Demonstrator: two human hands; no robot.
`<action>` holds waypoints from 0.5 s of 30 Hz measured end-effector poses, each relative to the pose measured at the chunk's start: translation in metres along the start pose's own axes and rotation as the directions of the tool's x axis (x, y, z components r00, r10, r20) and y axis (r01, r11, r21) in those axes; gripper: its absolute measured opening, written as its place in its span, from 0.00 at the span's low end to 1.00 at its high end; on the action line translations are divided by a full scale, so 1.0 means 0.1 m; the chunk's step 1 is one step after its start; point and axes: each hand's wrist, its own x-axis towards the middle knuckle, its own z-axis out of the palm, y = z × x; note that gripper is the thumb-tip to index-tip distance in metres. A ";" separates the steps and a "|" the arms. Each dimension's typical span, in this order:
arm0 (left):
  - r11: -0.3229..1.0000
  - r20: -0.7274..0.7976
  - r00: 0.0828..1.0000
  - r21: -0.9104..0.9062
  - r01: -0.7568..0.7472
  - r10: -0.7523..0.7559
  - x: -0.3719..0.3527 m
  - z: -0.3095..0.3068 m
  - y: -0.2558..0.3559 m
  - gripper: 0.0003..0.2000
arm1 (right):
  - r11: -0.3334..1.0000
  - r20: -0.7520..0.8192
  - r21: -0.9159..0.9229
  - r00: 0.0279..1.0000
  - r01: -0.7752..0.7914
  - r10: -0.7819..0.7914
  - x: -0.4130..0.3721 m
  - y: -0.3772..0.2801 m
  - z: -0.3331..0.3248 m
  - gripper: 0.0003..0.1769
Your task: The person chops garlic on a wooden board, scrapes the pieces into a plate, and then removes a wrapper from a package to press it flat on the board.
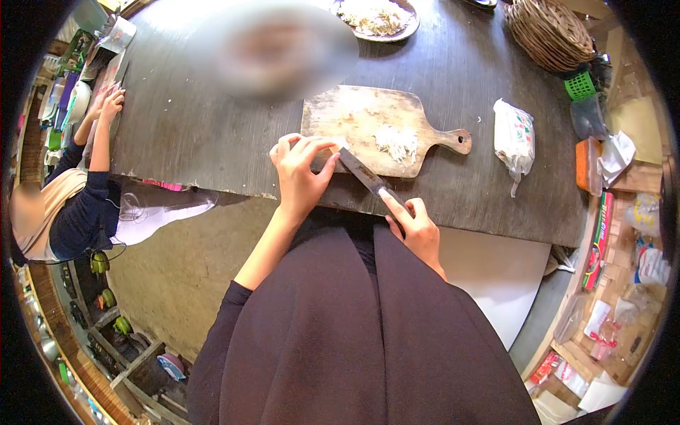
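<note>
Currently, another person (85,216) is beside the dark table (234,149) at far left. The worker's left hand (302,166) curves over the cutting board's (340,106) near left corner, though whether its bent fingers pinch anything is unclear. Next comes the knife (361,171), then pale shreds (397,144) on the board. The right hand (416,230) grips the knife's handle. Farther right lies a plastic bag (513,138).

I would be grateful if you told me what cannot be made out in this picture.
Head view: what lies beneath the left hand's fingertips, mostly covered by the fingers.
Head view: the handle of the knife, largely hidden by the right hand.
Head view: part of the table, under a blurred patch.
Head view: the plate's far rim, cut off by the top edge.
</note>
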 end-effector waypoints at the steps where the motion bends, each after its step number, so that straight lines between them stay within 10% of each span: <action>1: 1.000 0.000 1.000 0.000 0.001 -0.001 0.00 0.00 0.00 0.10 | 1.000 -0.005 -0.001 1.000 -0.001 0.001 0.00 0.00 0.00 0.32; 15: 0.997 0.028 0.997 0.017 -0.079 0.078 0.02 0.04 -0.02 0.10 | 0.999 -0.062 -0.031 0.998 -0.010 0.008 -0.06 0.11 -0.10 0.30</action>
